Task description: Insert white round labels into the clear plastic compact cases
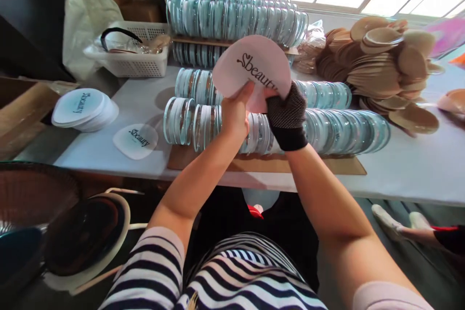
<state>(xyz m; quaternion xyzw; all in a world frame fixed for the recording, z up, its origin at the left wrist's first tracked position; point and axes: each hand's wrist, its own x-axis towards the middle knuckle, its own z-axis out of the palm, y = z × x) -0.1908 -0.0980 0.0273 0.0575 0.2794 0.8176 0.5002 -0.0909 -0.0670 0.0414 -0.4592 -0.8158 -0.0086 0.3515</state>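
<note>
My left hand and my right hand, which wears a black mesh glove, both grip the lower edge of a round white card printed "Sbeauty". I hold the card upright above rows of clear round cases lying on edge on a cardboard sheet. More rows of cases are stacked behind.
A stack of printed round cards and one loose card lie at the table's left. A white basket stands at back left. A heap of tan puffs fills the right. Another person's feet show under the table.
</note>
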